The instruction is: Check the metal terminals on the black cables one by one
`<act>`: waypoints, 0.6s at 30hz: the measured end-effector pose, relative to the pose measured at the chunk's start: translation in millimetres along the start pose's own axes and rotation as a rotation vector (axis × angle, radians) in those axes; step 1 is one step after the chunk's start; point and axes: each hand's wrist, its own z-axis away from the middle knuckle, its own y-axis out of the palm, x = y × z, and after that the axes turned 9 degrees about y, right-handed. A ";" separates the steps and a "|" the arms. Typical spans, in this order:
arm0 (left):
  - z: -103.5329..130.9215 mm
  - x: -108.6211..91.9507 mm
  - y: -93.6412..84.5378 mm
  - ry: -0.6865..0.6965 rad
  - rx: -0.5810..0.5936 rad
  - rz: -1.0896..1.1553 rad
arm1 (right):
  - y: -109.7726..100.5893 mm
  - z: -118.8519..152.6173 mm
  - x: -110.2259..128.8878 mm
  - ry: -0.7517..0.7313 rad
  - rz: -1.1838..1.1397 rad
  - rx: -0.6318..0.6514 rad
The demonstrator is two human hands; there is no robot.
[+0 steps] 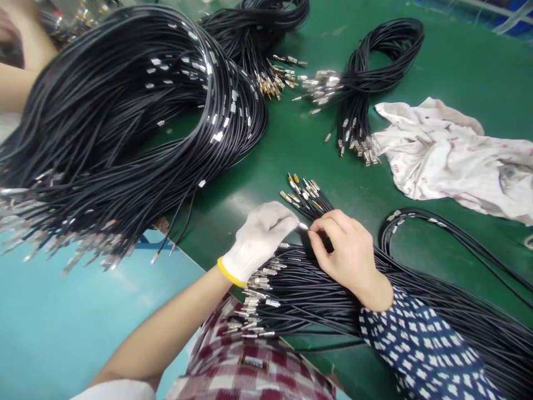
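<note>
My left hand point(266, 230), in a white knit glove with a yellow cuff, pinches one end of a small silvery connector point(303, 225). Bare and with thumb and forefinger closed, my right hand point(347, 253) grips the other side of the same piece, where a black cable seems to join it; the fingertips partly cover the join. Below both hands lies a wide bundle of black cables point(316, 300), its metal ends point(262, 283) pointing left. Just beyond my fingers is a smaller group of cable ends point(306, 191), some with yellow bands.
A large coil of black cables point(233, 128) overhangs the table's left edge. Smaller coils point(387, 72) lie at the back of the green table point(291, 144). A crumpled white cloth point(449, 155) is on the right. Another person's arm point(16, 83) shows at far left.
</note>
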 end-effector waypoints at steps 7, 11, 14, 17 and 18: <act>-1.0 1.5 -1.2 0.017 0.016 0.149 | 5.5 -5.1 4.0 0.207 -0.437 0.265; -4.0 0.0 -6.2 0.015 0.113 0.272 | 5.0 -7.3 5.8 0.302 -0.678 0.376; -6.6 -0.4 -8.6 -0.007 0.141 0.292 | 2.2 -9.2 8.1 0.350 -0.767 0.404; -7.8 -0.8 -9.3 -0.028 0.161 0.304 | 0.7 -9.7 10.0 0.388 -0.824 0.428; -7.9 -1.1 -9.3 -0.037 0.169 0.319 | 0.6 -9.7 10.3 0.397 -0.843 0.430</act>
